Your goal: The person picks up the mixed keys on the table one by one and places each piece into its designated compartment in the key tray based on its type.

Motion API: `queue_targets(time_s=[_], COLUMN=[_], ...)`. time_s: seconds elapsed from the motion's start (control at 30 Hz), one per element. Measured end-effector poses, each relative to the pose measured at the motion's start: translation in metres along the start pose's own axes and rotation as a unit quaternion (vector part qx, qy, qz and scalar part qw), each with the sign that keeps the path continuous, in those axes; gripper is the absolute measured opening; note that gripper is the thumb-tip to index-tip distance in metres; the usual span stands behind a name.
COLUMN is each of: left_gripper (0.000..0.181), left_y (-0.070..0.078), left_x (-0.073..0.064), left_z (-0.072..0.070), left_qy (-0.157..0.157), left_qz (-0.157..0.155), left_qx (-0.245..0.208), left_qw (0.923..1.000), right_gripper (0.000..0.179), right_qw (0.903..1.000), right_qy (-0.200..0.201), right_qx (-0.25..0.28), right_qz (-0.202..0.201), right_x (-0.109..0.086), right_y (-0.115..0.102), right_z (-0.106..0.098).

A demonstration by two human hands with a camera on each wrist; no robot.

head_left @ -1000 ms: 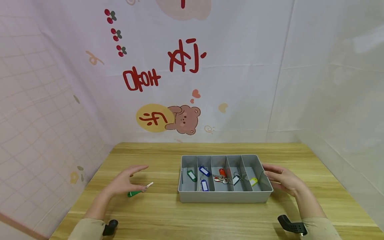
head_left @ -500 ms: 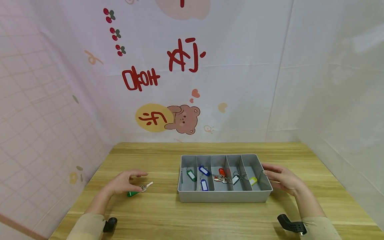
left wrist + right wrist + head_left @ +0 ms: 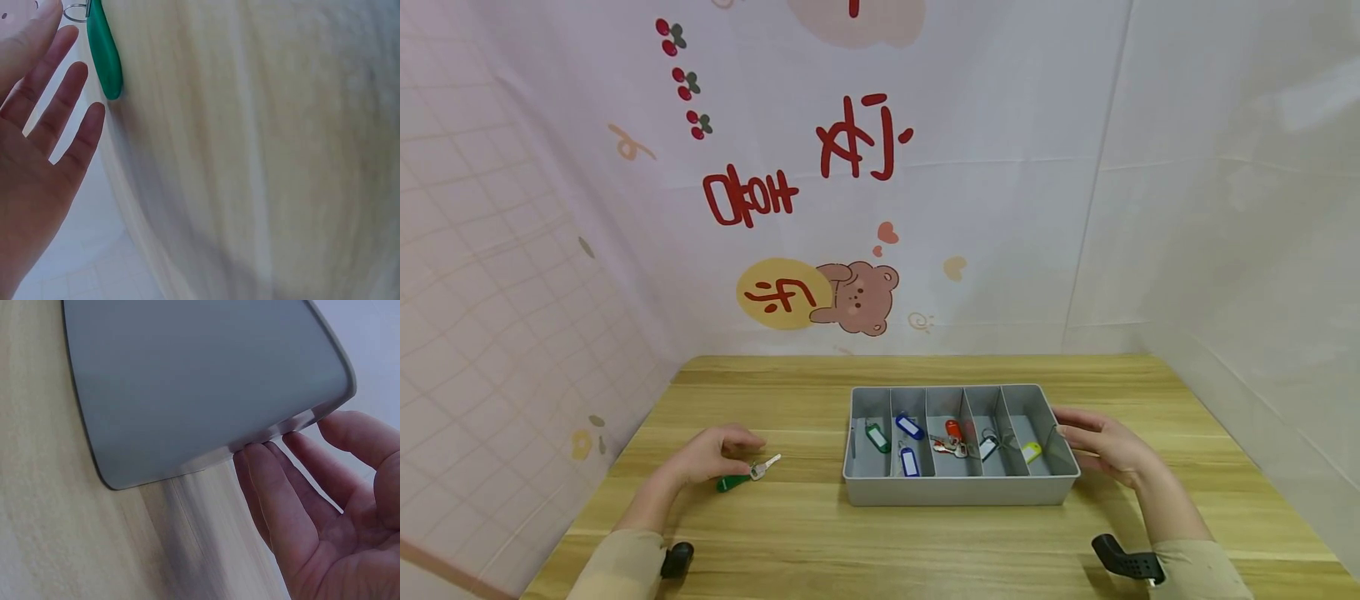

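Note:
My left hand [image 3: 711, 454] hovers over a green key tag [image 3: 731, 482] with a silver key [image 3: 766, 467] on the table. In the left wrist view the fingers [image 3: 74, 134] are loosely spread beside the green tag [image 3: 105, 56], its metal ring [image 3: 75, 12] near the thumb and index finger; their tips are partly out of frame. My right hand [image 3: 1111, 448] touches the right end of a grey divided box [image 3: 958, 492]. In the right wrist view its extended fingertips rest against the box's end wall [image 3: 206, 387].
The box's compartments hold a green tag [image 3: 877, 437], two blue tags [image 3: 909, 427], a red tag [image 3: 953, 431] with keys, a white-labelled tag [image 3: 988, 448] and a yellow tag [image 3: 1032, 452]. A printed cloth [image 3: 1000, 208] hangs behind the wooden table [image 3: 820, 542].
My left hand has lowered and its thumb and forefinger have drawn closer together over the green key tag. The right hand and the box have stayed in place.

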State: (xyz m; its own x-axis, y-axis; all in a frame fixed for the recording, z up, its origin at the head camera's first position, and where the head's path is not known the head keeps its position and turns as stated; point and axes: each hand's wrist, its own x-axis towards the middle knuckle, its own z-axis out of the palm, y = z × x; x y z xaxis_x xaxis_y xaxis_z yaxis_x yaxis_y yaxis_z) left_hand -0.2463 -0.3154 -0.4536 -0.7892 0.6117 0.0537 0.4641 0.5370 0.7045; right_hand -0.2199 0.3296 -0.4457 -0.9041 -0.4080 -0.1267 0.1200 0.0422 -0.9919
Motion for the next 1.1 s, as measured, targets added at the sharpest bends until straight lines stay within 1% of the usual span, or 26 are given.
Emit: queue_targets(time_s=[0.17,0.27,0.4,0.57,0.9,1.0,1.1], left_gripper=[0.033,0.028,0.022,0.017,0.009,0.007,0.007], left_y=[-0.0018,-0.0045,-0.0078,-0.007,-0.0076,-0.0085,-0.0093], left_x=[0.0012,0.0018,0.0015,0.0014,0.0032,0.0031,0.0027], left_z=[0.0015,0.0029,0.0037,0.0033,0.0052,0.0055,0.0064], left_qy=[0.001,-0.001,-0.003,-0.004,0.017,0.021,0.026], left_qz=[-0.022,-0.026,-0.02,-0.021,-0.039,-0.036,-0.026], left_qx=[-0.002,-0.002,-0.011,-0.025,-0.001,0.002,0.003], left_qw=[0.9997,0.9997,0.9997,0.9995,0.9991,0.9991,0.9993], right_gripper=[0.049,0.049,0.049,0.052,0.054,0.055,0.056], right_qw=[1.0,1.0,1.0,0.9999,0.9998,0.9998,0.9997], right_qy=[0.002,0.002,0.005,0.011,0.016,0.015,0.015], right_qx=[-0.001,-0.001,-0.003,-0.005,-0.012,-0.014,-0.017], right_qz=[0.001,0.001,0.001,0.004,0.005,0.005,0.005], right_x=[0.0006,0.0009,0.0011,0.0011,0.0004,0.0004,0.0006], right_y=[-0.0002,-0.0002,-0.0007,-0.0013,-0.001,-0.0007,0.0001], right_z=[0.0,0.0002,0.0008,0.0016,0.0016,0.0012,0.0008])
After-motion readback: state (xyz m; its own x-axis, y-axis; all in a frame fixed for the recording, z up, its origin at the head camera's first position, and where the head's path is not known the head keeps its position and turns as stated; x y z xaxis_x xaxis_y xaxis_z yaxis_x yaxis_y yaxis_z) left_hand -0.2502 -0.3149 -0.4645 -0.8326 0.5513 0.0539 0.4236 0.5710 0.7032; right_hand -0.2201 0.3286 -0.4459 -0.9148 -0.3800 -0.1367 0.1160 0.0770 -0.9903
